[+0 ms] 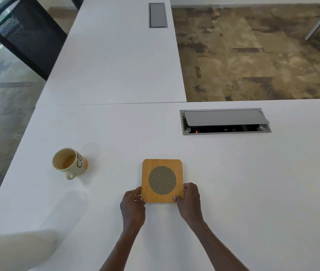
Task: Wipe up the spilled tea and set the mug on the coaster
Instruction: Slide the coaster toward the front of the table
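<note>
Bright, even daylight falls on the white table (233, 182), with only faint soft shadows. Wide-angle bending curves the edges, and the lower left corner is a pale blur.

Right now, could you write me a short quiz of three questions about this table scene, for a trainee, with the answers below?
1. True or false: the mug already stands on the coaster.
2. Which hands touch the coaster? A) only the left hand B) only the right hand C) both
3. Fill in: the mug stands on the coaster's ____ side, on the white table.

Key
1. False: it stands upright on the table, apart from the coaster.
2. C: each hand holds a near corner of the coaster.
3. Left.
</note>
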`<state>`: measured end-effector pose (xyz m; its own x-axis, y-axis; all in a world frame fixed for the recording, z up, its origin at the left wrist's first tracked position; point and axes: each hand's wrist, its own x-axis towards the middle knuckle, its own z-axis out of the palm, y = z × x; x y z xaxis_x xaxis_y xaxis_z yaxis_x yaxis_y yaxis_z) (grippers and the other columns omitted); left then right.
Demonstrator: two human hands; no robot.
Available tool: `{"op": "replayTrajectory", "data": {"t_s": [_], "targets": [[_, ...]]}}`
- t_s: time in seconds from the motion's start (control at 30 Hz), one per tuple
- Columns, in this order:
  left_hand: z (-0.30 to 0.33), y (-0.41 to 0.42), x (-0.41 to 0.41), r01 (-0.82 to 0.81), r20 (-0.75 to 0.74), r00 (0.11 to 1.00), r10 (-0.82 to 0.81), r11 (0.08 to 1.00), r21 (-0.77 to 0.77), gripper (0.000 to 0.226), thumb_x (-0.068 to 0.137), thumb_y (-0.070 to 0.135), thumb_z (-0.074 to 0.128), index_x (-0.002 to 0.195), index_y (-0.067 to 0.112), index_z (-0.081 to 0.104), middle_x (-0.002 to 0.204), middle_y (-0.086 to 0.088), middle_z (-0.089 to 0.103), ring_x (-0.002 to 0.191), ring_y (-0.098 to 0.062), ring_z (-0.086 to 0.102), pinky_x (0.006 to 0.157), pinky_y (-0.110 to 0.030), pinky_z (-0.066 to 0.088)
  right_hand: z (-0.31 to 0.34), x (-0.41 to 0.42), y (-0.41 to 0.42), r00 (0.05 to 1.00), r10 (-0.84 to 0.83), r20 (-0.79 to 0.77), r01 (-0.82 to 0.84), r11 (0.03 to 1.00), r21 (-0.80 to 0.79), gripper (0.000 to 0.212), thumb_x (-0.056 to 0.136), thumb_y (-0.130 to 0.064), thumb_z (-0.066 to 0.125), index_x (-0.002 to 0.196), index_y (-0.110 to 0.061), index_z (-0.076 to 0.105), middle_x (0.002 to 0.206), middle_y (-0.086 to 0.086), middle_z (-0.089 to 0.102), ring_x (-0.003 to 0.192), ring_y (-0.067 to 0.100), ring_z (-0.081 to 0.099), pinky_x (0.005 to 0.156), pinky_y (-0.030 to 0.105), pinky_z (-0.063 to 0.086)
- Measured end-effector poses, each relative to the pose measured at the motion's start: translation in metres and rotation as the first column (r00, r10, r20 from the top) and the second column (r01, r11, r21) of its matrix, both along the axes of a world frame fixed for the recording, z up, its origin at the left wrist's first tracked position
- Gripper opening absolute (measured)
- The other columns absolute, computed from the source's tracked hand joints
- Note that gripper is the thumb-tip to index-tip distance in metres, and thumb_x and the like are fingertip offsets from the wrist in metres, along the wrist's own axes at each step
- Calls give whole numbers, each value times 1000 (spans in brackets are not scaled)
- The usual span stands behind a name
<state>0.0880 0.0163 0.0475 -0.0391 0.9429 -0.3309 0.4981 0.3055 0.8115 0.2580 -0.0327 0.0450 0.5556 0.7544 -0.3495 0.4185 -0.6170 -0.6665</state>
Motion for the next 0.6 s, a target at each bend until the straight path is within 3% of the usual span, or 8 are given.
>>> {"op": "replayTrajectory", "data": {"t_s": [0.1, 0.23, 0.43, 0.6], "targets": [[-2, -6, -2, 3, -14, 1000, -3, 1000, -19, 45, 83, -15, 63, 118, 12, 73, 104, 1, 61, 85, -6, 62, 70, -8, 43, -4, -2, -6, 1000, 18, 9, -18, 999, -36, 48, 78, -10, 77, 117, -6, 50, 116, 6, 51, 107, 22, 53, 83, 23, 40], [-4, -12, -4, 5, -35, 999, -7, 999, -42, 44, 84, -14, 61, 118, 12, 73, 106, 1, 61, 85, 1, 59, 66, -3, 40, -6, -5, -10, 999, 37, 28, -35, 998, -58, 48, 79, -12, 76, 117, -6, 49, 116, 6, 50, 107, 22, 52, 85, 25, 42], [-4, -15, -8, 38, -66, 997, -42, 998, -60, 45, 84, -14, 60, 117, 14, 73, 105, 1, 61, 84, -1, 59, 67, -3, 39, -7, -7, -14, 997, 53, 55, -49, 995, -86, 44, 78, -11, 77, 112, -6, 51, 112, 6, 51, 105, 23, 52, 85, 27, 43], [-1, -11, -9, 93, -95, 991, -98, 994, -64, 48, 80, -14, 56, 105, 21, 77, 100, -2, 64, 84, 1, 59, 67, 2, 38, -7, -9, -14, 996, 62, 68, -56, 995, -84, 42, 77, -11, 77, 110, -5, 51, 111, 7, 51, 104, 24, 51, 87, 30, 45]]}}
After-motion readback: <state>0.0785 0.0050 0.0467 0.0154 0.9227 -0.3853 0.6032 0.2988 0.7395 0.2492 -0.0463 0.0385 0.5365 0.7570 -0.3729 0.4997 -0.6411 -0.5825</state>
